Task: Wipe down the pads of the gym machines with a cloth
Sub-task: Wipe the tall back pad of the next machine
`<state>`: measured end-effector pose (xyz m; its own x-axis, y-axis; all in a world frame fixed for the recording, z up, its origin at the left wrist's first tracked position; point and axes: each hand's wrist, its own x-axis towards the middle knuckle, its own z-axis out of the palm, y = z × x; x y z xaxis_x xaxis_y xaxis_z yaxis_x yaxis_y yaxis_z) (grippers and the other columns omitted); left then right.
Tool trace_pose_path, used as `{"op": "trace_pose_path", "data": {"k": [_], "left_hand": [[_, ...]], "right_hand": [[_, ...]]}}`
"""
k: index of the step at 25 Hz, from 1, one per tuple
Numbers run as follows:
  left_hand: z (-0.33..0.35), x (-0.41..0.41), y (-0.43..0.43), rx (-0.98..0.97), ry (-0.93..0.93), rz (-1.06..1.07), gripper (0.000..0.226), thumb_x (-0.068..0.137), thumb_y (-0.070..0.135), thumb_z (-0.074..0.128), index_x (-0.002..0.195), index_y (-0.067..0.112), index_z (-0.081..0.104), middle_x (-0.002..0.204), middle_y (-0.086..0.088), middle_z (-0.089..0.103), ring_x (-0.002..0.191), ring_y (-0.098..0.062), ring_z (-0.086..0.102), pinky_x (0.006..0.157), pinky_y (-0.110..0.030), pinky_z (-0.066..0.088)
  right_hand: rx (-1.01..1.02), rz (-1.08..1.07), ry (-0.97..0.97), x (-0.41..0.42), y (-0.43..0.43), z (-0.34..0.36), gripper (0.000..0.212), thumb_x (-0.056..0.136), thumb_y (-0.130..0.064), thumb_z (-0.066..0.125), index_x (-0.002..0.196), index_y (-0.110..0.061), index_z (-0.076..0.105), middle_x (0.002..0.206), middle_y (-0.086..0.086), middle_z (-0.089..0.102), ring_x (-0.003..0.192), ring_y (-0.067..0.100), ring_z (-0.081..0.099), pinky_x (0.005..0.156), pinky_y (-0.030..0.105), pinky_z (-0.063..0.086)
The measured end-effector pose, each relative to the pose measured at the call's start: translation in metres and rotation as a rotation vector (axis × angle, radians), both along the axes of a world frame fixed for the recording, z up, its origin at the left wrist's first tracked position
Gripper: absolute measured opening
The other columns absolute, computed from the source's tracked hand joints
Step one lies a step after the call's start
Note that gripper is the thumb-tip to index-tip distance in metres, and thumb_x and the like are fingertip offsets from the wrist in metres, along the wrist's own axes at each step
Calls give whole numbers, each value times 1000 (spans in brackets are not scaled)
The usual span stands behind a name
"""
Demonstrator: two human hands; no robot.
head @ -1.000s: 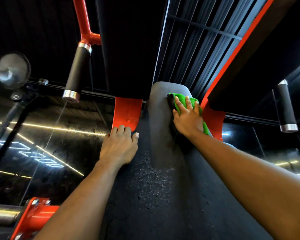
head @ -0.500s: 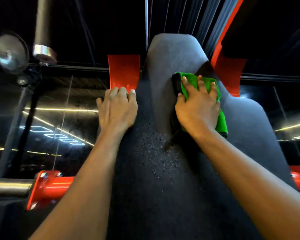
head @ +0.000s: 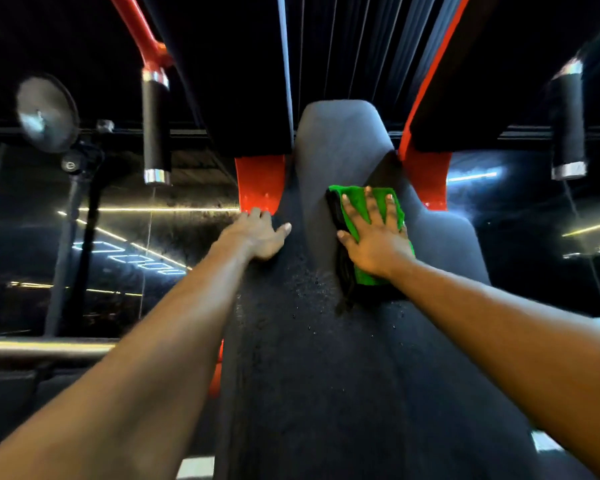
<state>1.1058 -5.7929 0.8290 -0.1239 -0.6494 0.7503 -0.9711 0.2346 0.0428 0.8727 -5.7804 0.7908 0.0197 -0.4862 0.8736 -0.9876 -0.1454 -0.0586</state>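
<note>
Squarely ahead stands the machine's long dark back pad (head: 336, 143), narrowing to a rounded top and filling the middle of the view. Behind it, red frame brackets (head: 260, 183) show on either side, and a black handle grip (head: 156, 129) with chrome ends hangs to the left, with a second one (head: 568, 119) far right. The left hand (head: 260, 233) lies palm down on the pad's left edge just below the left bracket, thumb stretched across the surface, grasping nothing. The right hand (head: 374, 237) is spread flat, fingers straight, pressing a folded green cloth (head: 378, 206) against the pad's upper right part. Fine droplets (head: 309, 282) speckle the pad between and below the two hands.
</note>
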Motion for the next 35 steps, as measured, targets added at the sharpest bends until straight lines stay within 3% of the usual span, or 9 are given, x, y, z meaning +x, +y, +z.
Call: {"op": "trace_pose_path", "data": {"k": [3,8,12,13,17,22,27,32,35], "left_hand": [[-8,-2,-3,-11,39,-52,72,104,56,27,154,4,27,158,-18,28,146,-38,25,120,-48,23],[-32,-5,-25,-209,64,-43,65,104,54,27,150,10,33,150,-12,37,139,-34,32,114,-54,31],[-35,-4,-29,-259,48,-9,66,104,55,25,149,9,32,149,-13,37,139,-34,34,114,-54,31],[-37,-6,-30,-282,46,0,66,103,56,25,149,8,33,148,-13,38,138,-34,35,114,-54,31],[-42,-6,-30,-318,54,24,69,102,58,25,148,7,35,147,-14,40,137,-34,36,112,-55,33],[-36,-6,-27,-289,43,18,73,102,60,21,150,6,31,151,-14,36,139,-33,32,115,-52,30],[-42,-5,-32,-324,30,37,77,101,62,18,154,7,26,153,-13,35,140,-32,32,115,-53,30],[-42,-8,-30,-305,40,28,77,101,63,18,154,7,25,154,-13,34,142,-32,30,117,-53,28],[-46,-10,-29,-323,65,37,78,101,63,19,156,8,22,156,-13,31,145,-32,26,119,-54,24]], "right_hand": [[60,1,5,-3,2,1,70,103,-54,35,157,-45,-8,166,-4,-23,151,36,-24,121,64,6],[-283,-28,213,-48,-26,-9,67,96,-51,29,159,-42,8,170,2,4,155,35,1,125,53,13],[-278,-48,-331,-38,-29,20,65,96,-44,34,159,-34,20,168,8,13,153,40,7,124,55,12],[-307,-91,-331,-20,-32,16,64,97,-41,38,159,-33,21,168,8,13,153,42,7,124,56,10],[-329,-54,216,-40,-44,17,67,93,-47,27,159,-39,15,166,2,21,153,35,16,122,55,20],[-341,-119,-84,-11,-37,18,67,94,-40,37,159,-36,20,166,7,20,152,40,12,122,58,16],[-380,4,296,-54,-35,17,63,97,-41,33,159,-37,22,165,4,25,153,33,16,125,50,17],[-376,-66,-44,-24,-36,-1,64,96,-39,41,158,-39,23,167,3,17,154,34,10,124,53,15],[-391,-41,32,-25,-33,-12,62,98,-40,40,158,-39,23,168,3,16,154,35,9,124,53,14]]}}
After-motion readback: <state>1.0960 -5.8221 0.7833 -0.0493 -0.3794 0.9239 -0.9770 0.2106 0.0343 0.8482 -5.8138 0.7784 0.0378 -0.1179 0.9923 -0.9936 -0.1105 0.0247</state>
